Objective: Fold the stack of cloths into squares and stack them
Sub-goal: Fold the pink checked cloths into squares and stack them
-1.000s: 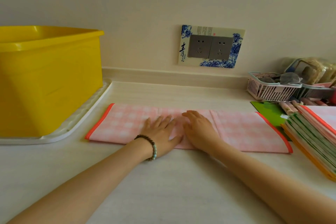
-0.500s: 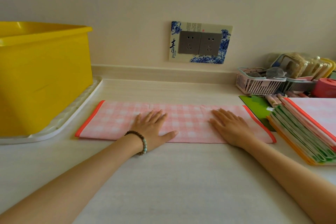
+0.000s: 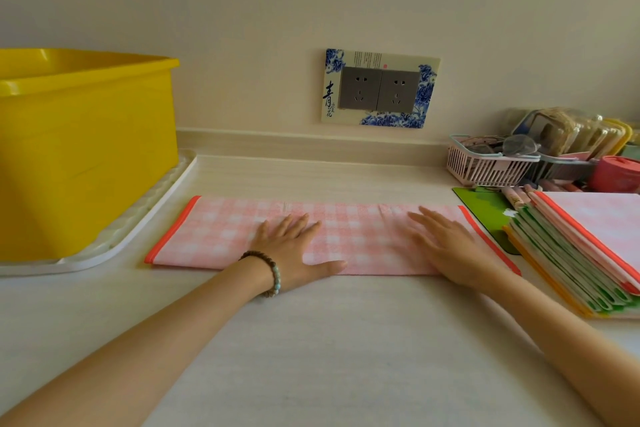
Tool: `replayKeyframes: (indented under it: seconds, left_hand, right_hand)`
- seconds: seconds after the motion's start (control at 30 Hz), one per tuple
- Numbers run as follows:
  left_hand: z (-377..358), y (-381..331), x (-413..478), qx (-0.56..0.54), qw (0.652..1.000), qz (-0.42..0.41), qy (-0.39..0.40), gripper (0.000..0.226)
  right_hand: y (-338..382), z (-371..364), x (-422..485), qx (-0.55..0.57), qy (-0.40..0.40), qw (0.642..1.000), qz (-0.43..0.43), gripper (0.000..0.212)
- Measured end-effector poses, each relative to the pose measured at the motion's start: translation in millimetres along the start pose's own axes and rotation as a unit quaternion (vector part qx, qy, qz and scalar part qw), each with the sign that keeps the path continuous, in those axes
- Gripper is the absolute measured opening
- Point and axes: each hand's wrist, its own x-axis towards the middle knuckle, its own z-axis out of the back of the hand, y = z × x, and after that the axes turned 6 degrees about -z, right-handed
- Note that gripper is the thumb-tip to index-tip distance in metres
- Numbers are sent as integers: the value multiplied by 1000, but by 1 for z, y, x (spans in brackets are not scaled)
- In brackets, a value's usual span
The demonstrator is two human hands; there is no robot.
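On counter, pink cloth (image 3: pixel 349 229) strip — left hand (image 3: pixel 294 250), right hand (image 3: pixel 446 246) pressing flat, fingers straight.

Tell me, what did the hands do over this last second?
The right hand slid rightward along the pink cloth, from the middle to its right end, smoothing it. The left hand stayed pressed flat near the middle. Nothing was gripped; the cloth stack stayed put.

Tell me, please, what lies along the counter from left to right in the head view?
yellow tub → left hand → right hand → cloth stack
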Motion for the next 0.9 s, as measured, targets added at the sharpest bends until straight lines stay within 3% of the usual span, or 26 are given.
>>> replayKeyframes:
  seconds: [0.17, 0.33, 0.67, 0.8, 0.9]
  left_hand:
    - [-2, 2, 1, -1, 1000, -2, -6, 92]
    - [0, 2, 2, -3, 1000, -3, -15, 62]
    - [5, 51, -20, -3, 999, 35, -20, 52]
    - [9, 86, -33, -1, 996, 85, -25, 55]
    - [11, 104, -39, -9, 995, 102, -8, 71]
  right_hand:
    - [63, -22, -8, -3, 69, 992, 109, 53]
    - [70, -36, -14, -37, 75, 988, 132, 53]
    - [67, -37, -11, -53, 78, 987, 132, 53]
    - [67, -37, -11, -60, 79, 986, 133, 53]
    - [67, -36, -11, -64, 82, 986, 133, 52]
